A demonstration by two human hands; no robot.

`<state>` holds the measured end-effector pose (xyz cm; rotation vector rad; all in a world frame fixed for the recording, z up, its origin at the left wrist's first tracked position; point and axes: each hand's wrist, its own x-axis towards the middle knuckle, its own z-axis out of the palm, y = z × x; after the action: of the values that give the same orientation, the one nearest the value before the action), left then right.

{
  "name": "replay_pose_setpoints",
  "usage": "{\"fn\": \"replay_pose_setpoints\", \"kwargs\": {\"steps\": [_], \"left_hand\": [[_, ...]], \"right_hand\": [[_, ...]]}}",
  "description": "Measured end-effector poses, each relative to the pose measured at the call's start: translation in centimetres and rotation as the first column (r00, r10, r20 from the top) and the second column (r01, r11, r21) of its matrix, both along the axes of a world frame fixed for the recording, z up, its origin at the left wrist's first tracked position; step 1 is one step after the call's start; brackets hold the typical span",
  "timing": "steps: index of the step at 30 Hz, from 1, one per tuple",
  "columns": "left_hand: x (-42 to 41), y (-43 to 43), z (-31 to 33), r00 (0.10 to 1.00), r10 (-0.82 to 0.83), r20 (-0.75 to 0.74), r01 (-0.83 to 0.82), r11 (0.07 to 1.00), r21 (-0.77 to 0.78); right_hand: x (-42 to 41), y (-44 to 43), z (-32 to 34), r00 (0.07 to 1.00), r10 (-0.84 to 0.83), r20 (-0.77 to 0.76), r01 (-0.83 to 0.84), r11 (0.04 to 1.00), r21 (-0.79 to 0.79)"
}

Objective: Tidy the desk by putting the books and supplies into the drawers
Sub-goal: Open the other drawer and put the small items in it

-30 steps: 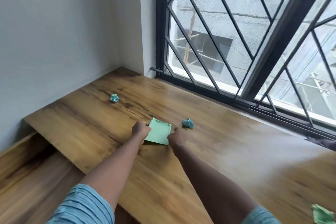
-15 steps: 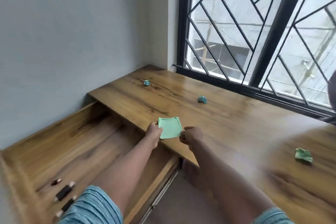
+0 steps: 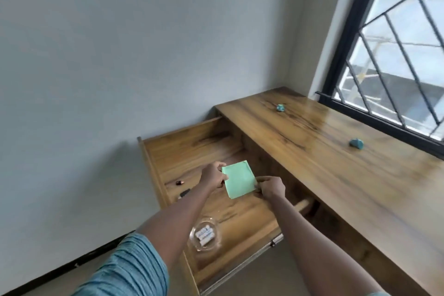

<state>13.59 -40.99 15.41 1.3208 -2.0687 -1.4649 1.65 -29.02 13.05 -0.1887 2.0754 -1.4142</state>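
A square pad of green paper (image 3: 239,179) hangs over the open wooden drawer (image 3: 153,170), held between both hands. My left hand (image 3: 212,175) pinches its left edge and my right hand (image 3: 270,187) pinches its lower right corner. The drawer is pulled out from the left end of the wooden desk (image 3: 336,163). Inside it lie small dark markers (image 3: 183,193) near the left wall and a clear glass dish (image 3: 204,235) with white cylinders near the front.
Two crumpled teal paper balls (image 3: 280,108) (image 3: 356,143) sit on the desk top near the barred window (image 3: 394,60). A grey wall runs along the drawer's left side. The drawer's front edge and metal rail (image 3: 271,245) jut toward me.
Both hands carried the green pad off the desk top, leftward and down, to above the open drawer. The view swung left, bringing the drawer's glass dish into sight.
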Motion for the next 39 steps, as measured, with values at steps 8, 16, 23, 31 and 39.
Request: {"fn": "replay_pose_setpoints", "kwargs": {"steps": [8, 16, 23, 31, 39], "left_hand": [[5.3, -10.3, -3.5, 0.981, 0.155, 0.119, -0.151, 0.988, -0.042], [4.5, -23.3, -8.0, 0.911, 0.033, 0.411, 0.035, 0.987, -0.157], [2.7, -30.0, -12.0, 0.748, -0.022, 0.664, 0.222, 0.95, -0.22], [2.0, -32.9, -13.9, 0.685, -0.04, 0.727, 0.305, 0.922, -0.237], [2.7, -33.3, -13.6, 0.647, -0.033, 0.762, 0.347, 0.903, -0.255]], "right_hand": [[4.0, -11.6, -2.5, 0.991, 0.133, 0.006, -0.134, 0.99, 0.035], [4.8, -23.5, -6.7, 0.981, 0.188, -0.045, -0.176, 0.966, 0.189], [5.4, -30.6, -10.5, 0.951, 0.303, -0.062, -0.267, 0.905, 0.331], [5.7, -33.6, -12.3, 0.92, 0.381, -0.086, -0.314, 0.852, 0.419], [6.5, -34.1, -12.8, 0.9, 0.418, -0.121, -0.318, 0.822, 0.472]]}}
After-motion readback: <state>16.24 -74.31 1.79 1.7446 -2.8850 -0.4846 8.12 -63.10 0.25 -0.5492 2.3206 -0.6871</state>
